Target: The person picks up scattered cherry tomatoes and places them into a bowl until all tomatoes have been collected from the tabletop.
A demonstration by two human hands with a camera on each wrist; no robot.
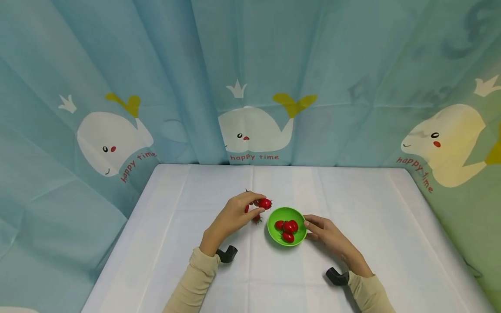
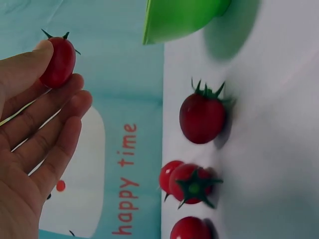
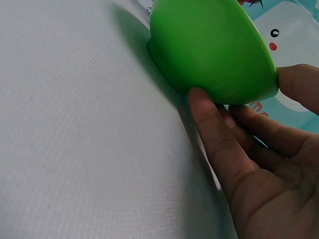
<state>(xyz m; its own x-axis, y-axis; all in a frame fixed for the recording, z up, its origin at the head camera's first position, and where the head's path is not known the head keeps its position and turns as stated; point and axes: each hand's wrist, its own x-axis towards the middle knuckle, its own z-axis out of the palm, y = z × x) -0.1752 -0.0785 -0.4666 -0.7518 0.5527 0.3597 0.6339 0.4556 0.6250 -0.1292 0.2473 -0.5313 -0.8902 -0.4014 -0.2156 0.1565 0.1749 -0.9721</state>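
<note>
My left hand pinches a red cherry tomato between thumb and fingers, up and left of the green bowl. In the left wrist view that tomato shows its green stem leaves, and the other fingers are extended. Several red tomatoes lie in the bowl. My right hand holds the bowl's right side; in the right wrist view its thumb is on the rim and its fingers touch the bowl's outer wall. Below the left hand, more tomatoes rest on the table, partly hidden from the head view.
A white cloth covers the table. Behind it hangs a blue-green curtain with whale prints, and it also borders the sides. A black curved piece sits at the left wrist, and another at the right.
</note>
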